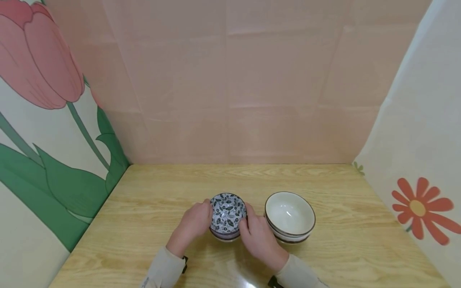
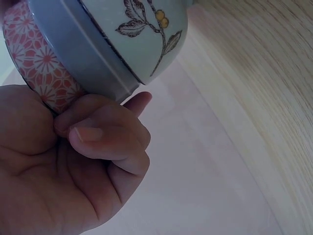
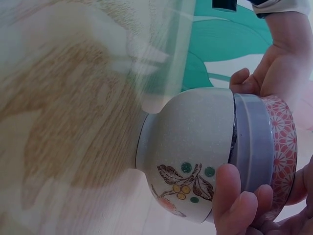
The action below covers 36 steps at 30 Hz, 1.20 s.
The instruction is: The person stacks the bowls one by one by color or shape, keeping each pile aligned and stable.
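A small stack of bowls stands at the middle of the table. On top is a patterned bowl (image 1: 227,212), its inside covered in dark leaves and flowers and its outside red and white (image 3: 283,142). Beneath it sits a plain grey-lilac bowl (image 3: 254,142), and lowest a whitish bowl (image 3: 195,142) painted with a leafy twig, its foot on the wood. My left hand (image 1: 196,220) grips the patterned bowl at its left side, fingers curled in the left wrist view. From the right, my right hand (image 1: 259,236) holds the same bowl, thumb at the rim, fingertips also near the grey-lilac one.
Just right of my right hand stands a second stack of cream bowls (image 1: 289,212) with dark rims. Both stacks are on a light wooden table (image 1: 155,188). A pink cloth wall (image 1: 230,100) rises behind, with flower-printed sheets at left and right.
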### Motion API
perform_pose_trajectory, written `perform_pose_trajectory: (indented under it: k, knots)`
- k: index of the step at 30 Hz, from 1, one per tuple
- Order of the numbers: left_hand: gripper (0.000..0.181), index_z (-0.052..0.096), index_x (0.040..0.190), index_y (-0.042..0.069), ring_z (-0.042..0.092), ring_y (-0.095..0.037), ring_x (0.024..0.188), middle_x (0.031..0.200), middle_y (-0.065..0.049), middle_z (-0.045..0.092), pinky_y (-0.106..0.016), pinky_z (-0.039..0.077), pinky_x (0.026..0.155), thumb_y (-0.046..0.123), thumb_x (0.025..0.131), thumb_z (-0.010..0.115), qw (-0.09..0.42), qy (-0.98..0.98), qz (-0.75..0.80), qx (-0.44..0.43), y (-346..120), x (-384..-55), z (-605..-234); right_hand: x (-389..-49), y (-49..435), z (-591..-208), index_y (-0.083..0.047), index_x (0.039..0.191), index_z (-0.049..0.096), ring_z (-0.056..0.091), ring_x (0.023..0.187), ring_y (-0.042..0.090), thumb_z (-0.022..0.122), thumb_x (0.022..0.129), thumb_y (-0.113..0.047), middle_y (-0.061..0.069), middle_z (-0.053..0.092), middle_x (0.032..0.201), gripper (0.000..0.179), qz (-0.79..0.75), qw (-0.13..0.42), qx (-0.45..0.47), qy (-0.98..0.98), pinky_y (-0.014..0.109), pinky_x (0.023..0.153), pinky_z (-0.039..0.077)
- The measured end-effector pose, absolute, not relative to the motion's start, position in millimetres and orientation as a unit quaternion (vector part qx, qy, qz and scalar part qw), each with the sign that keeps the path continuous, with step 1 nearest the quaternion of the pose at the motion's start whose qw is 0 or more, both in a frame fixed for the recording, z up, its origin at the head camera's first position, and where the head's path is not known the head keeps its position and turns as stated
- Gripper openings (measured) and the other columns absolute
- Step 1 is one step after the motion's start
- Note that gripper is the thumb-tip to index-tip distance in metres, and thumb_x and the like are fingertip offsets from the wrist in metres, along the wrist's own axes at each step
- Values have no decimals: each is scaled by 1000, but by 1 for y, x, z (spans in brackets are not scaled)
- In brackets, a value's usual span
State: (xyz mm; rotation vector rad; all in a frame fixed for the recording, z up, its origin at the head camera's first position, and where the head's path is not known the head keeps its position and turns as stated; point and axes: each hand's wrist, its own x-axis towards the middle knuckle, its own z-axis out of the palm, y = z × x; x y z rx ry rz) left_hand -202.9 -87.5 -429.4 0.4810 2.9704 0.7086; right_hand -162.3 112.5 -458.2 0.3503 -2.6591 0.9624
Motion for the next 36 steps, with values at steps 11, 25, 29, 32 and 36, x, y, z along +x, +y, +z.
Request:
perform_pose_trajectory:
  k: [11,25,29,32,36]
  knots:
    - [29,58,114,-11,51,-18,57,73,-10,58,-30,43,46,11,104,42,29,963,223,150,-87,-202,-429,-163,113,-459,10,138,49,65,76,14,53,96,-10,24,72,100,47,330,145,124,-925,40,75,59]
    - [27,58,110,-9,49,-17,56,69,-6,52,-29,42,46,11,105,40,36,962,229,147,-86,-203,-428,-164,114,-459,10,139,48,66,79,16,53,97,-11,25,71,104,48,332,141,121,-925,42,77,59]
    - [30,58,113,-11,49,-17,56,71,-7,54,-29,43,46,11,105,40,35,961,231,150,-86,-204,-428,-164,114,-459,10,139,49,67,81,18,54,97,-11,26,71,105,48,334,146,121,-923,43,79,59]
    - [31,57,116,-12,49,-17,56,72,-7,54,-29,43,46,11,105,39,34,959,236,151,-87,-204,-428,-164,114,-458,10,139,49,68,83,19,54,96,-10,27,71,107,47,335,150,123,-922,44,80,59]
    - [31,57,118,-12,50,-17,57,74,-8,56,-29,43,47,11,105,40,38,958,242,150,-87,-204,-429,-164,114,-459,10,139,48,68,85,20,54,97,-11,27,70,108,48,337,145,122,-922,45,82,59]
